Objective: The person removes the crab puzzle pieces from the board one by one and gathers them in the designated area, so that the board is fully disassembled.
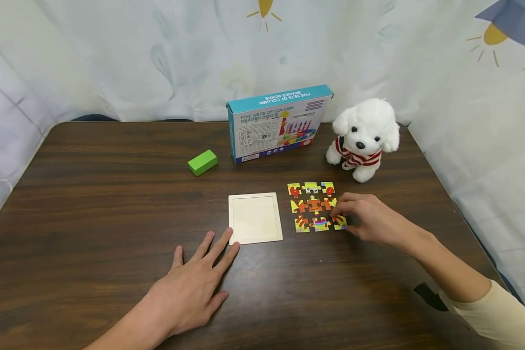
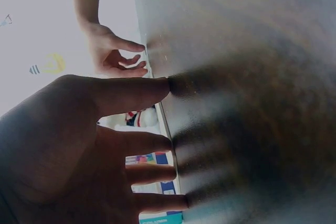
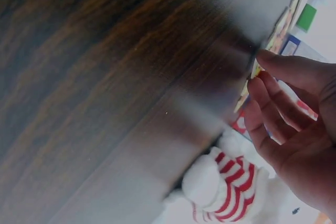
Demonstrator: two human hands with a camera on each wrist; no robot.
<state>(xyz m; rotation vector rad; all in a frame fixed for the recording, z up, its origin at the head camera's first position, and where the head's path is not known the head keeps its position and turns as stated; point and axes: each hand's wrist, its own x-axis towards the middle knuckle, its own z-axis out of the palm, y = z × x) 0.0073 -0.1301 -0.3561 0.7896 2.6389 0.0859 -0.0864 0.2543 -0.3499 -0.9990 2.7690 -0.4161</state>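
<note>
Colourful jigsaw pieces (image 1: 315,205) with a red and orange cartoon figure on yellow lie in three rows, with small gaps between them. My right hand (image 1: 369,218) is at their right side, thumb and fingertips pinching the edge of the lower right puzzle piece (image 1: 340,224). In the right wrist view the thumb (image 3: 286,69) and forefinger meet at that thin edge. Left of the pieces lies a pale square wooden puzzle tray (image 1: 255,218) with a raised rim. My left hand (image 1: 194,284) rests with fingers spread, fingertips at the tray's lower left corner, holding nothing.
Behind the tray stands a blue and white toy box (image 1: 280,124). A green block (image 1: 202,162) lies to its left. At the back right sits a white plush dog (image 1: 365,136) in a red striped shirt. A pale curtain (image 1: 157,58) hangs along the table's back edge.
</note>
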